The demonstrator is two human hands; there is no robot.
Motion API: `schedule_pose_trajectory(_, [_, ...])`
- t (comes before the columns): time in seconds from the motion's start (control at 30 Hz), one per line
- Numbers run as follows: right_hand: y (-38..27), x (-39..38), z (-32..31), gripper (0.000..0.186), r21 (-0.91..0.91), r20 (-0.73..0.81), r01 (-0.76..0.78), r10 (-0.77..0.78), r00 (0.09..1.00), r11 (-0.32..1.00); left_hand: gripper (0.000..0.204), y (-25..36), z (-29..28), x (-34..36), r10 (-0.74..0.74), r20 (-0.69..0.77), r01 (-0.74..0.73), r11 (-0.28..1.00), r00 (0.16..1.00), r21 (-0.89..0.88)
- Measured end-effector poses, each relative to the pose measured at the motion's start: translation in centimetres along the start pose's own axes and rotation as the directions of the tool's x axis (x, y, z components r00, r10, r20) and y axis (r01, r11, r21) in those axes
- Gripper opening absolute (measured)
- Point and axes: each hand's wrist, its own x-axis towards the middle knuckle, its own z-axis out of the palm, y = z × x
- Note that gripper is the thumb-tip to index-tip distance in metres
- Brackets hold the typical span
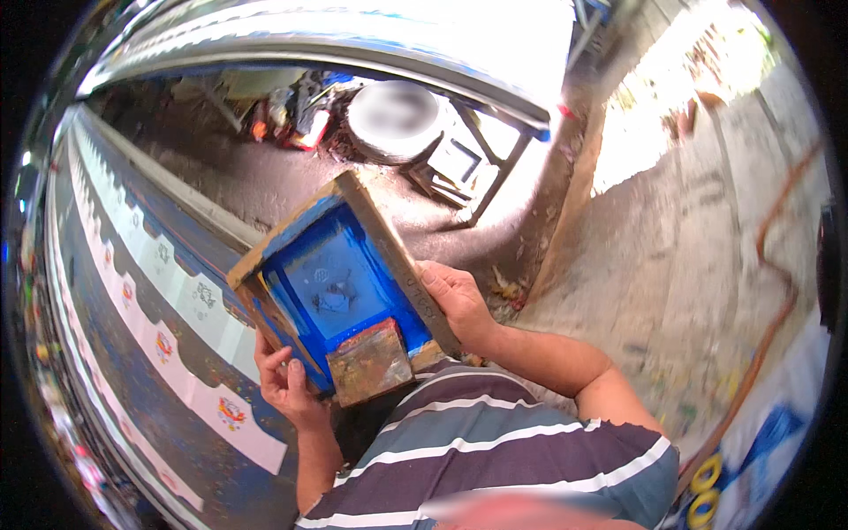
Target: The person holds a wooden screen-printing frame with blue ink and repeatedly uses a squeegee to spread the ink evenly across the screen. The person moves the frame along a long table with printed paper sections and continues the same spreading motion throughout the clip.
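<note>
A wooden screen printing frame (pixel 380 234) is held tilted in front of my body, its mesh ringed with wet-looking blue ink. In the middle of the mesh a small dark design shows. A squeegee (pixel 371 360) with a stained wooden handle rests inside the frame at its near end. My right hand (pixel 458 305) grips the frame's right side, thumb on top of the wood. At the lower left side, my left hand (pixel 291 384) is closed around the frame's edge, its fingers partly hidden by the wood.
On my left runs a long printing table (pixel 212 353) with rows of pink cut pieces (pixel 225 411) and white cut pieces (pixel 199 296) bearing printed motifs. Another long table (pixel 353 35) stands ahead, with a white round tub (pixel 393 119) beneath it. A brown hose (pixel 767 256) hangs at right.
</note>
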Motion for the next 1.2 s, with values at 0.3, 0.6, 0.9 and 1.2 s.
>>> schedule_pose_trajectory(0.3, [-6.1,12.6,-10.8,0.049,-0.01,-0.034,0.002,-0.002,0.999,1.0,0.021,-3.6,13.0,9.1,-0.016,-0.079,0.017,1.0,0.997,0.005])
schedule_pose_trajectory(0.6, [-9.7,19.9,-17.3,0.05,-0.354,0.014,0.058,-0.057,0.998,0.934,0.03,-2.8,21.8,11.7,-0.035,-0.172,0.05,0.995,0.985,0.084])
schedule_pose_trajectory(0.9, [-9.0,32.2,-16.2,0.055,-0.222,0.455,-0.216,0.297,0.839,0.951,0.03,-4.0,27.2,6.3,0.094,-0.656,0.244,0.881,0.749,0.406])
schedule_pose_trajectory(1.2, [-8.1,35.9,-5.8,0.053,-0.503,0.767,-0.307,0.581,0.273,0.808,0.064,0.5,33.9,0.0,0.285,-0.937,0.477,0.807,0.202,0.348])
